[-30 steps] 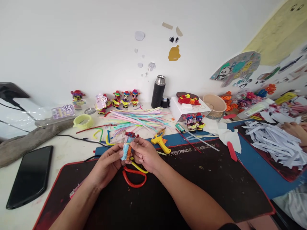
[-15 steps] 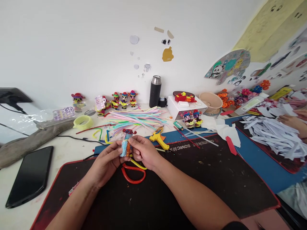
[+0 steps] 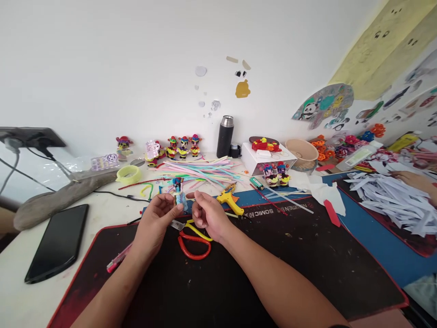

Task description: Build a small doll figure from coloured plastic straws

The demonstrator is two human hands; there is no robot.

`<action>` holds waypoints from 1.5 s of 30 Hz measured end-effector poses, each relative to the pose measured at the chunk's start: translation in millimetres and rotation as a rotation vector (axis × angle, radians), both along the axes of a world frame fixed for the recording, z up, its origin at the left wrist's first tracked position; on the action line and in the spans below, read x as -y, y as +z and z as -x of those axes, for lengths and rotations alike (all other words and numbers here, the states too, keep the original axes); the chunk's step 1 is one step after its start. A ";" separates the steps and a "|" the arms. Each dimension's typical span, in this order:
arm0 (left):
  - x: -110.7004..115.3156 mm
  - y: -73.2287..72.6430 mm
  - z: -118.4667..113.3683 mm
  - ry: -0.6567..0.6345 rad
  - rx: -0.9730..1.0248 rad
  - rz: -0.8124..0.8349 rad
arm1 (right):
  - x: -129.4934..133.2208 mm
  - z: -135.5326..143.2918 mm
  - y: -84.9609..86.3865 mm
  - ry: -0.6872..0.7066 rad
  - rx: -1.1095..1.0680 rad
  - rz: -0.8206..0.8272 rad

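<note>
A small fuzzy pipe-cleaner figure (image 3: 180, 197), light blue below with a dark blue and red top, stands upright in my left hand (image 3: 157, 214), pinched between thumb and fingers. Just right of the figure is my right hand (image 3: 210, 214). Its fingers are loosely curled and the index finger points toward the figure; nothing shows in them. Below both hands, scissors with red and yellow handles (image 3: 194, 248) lie on the black mat (image 3: 273, 264). A yellow glue gun (image 3: 232, 200) rests beyond my right hand.
Pastel pipe cleaners (image 3: 205, 169) are heaped behind my hands. Finished figures (image 3: 184, 148) line the wall beside a black thermos (image 3: 225, 136). A phone (image 3: 56, 241) lies left, a white box (image 3: 269, 157) stands right. Another person's hand (image 3: 413, 180) is at the paper strips (image 3: 392, 200).
My right hand has let go of the figure and moved slightly right. The figure has turned in my left hand, showing more blue. The view has shifted a little.
</note>
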State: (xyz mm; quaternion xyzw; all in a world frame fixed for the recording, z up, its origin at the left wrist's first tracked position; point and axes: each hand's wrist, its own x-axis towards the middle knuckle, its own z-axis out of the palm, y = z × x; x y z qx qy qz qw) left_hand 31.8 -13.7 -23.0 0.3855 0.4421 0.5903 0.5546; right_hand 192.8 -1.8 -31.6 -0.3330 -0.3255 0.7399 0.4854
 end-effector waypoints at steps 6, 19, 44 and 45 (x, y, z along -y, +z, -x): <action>-0.6 -4.4 -0.6 0.016 -0.139 -0.057 | 3.9 3.2 -0.1 0.020 0.091 -0.056; 5.2 -1.8 -2.6 -0.031 -0.279 -0.107 | 2.2 3.9 -4.5 0.017 0.112 -0.035; 1.2 -0.4 0.0 -0.128 0.193 0.169 | 2.8 2.1 -5.6 0.071 0.078 -0.052; 1.2 0.2 0.3 -0.129 0.188 0.171 | 2.6 2.1 -5.7 0.071 0.079 -0.051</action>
